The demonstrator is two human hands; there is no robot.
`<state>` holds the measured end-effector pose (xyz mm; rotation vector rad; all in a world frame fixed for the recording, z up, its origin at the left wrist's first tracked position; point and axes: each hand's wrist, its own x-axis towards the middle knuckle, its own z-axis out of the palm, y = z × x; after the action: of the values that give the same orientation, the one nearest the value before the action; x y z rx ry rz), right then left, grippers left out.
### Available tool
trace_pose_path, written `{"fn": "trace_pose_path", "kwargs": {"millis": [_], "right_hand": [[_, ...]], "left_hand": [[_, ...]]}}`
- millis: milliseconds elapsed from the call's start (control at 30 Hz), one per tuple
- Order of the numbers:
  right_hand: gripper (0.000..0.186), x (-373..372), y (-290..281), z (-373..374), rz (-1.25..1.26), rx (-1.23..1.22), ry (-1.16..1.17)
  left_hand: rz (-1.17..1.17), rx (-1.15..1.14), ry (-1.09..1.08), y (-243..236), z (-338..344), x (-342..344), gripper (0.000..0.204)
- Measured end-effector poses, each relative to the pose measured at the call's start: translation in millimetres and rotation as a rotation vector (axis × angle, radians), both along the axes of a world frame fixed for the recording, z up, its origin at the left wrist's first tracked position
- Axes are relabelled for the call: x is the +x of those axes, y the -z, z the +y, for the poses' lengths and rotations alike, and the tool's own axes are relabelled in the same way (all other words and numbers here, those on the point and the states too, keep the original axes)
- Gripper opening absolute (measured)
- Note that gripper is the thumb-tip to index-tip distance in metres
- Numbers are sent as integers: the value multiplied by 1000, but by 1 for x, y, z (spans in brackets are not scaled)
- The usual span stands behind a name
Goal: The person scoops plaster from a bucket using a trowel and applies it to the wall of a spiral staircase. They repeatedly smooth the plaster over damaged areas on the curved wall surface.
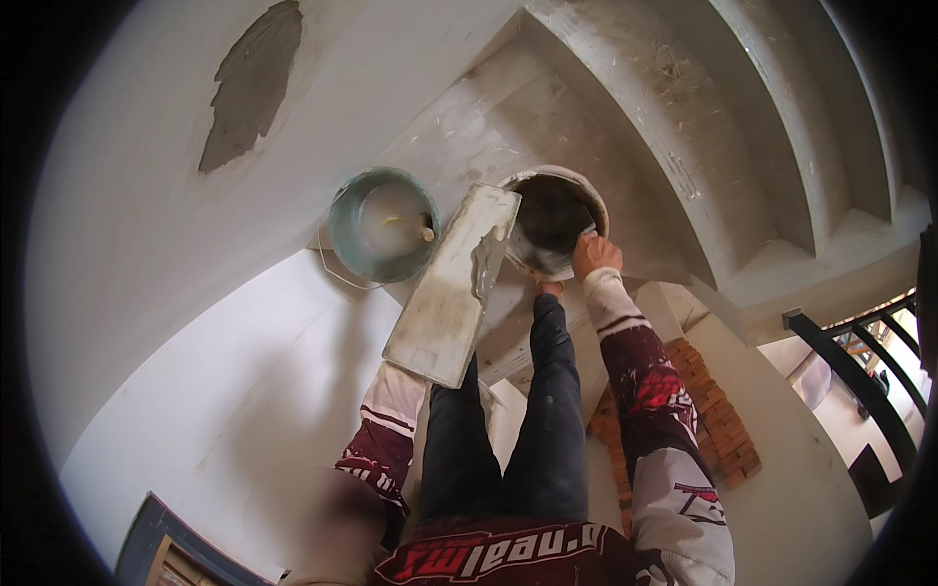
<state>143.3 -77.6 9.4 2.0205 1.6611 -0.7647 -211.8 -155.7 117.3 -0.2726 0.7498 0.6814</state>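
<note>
A long, pale board (pixel 445 303), smeared with grey paste near one edge, lies across the end of my left sleeve (pixel 389 410); the hand itself is hidden beneath it. My right hand (pixel 594 254) is closed on what looks like a flat grey tool (pixel 586 220) at the rim of a bucket with a dark interior (pixel 535 215), though the tool is hard to make out. Left of the board, a teal bucket (pixel 362 244) with a wire handle holds cloudy liquid and a small object.
Curved concrete steps (pixel 664 117) climb at the right. The white wall (pixel 147 195) on the left has a grey patch (pixel 249 88). Stacked orange bricks (pixel 718 410) show lower right, beside a black railing (pixel 850 371). My legs (pixel 459 439) are below the buckets.
</note>
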Motion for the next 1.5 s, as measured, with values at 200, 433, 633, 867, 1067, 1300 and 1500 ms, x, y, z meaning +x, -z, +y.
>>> {"fn": "trace_pose_path", "kwargs": {"millis": [200, 433, 633, 867, 1067, 1300, 1500], "right_hand": [[41, -25, 3, 0, 141, -139, 265], [51, -17, 20, -31, 301, -226, 416], [48, -28, 25, -42, 305, -153, 312], [41, -42, -1, -26, 254, -128, 132], [35, -30, 7, -32, 409, 0, 163], [42, 18, -17, -58, 1046, -309, 942], [47, 6, -103, -98, 1084, 106, 913]], "left_hand": [[12, -8, -33, -2, -11, -13, 70], [18, 16, -23, -1, -10, -15, 69], [21, 8, -8, 1, -8, -10, 69], [11, 3, 7, 3, -2, -3, 68], [-11, 1, 5, 8, 3, 6, 68], [6, 32, -10, 22, 23, 17, 67], [13, 41, -25, 36, 42, 37, 67]]}}
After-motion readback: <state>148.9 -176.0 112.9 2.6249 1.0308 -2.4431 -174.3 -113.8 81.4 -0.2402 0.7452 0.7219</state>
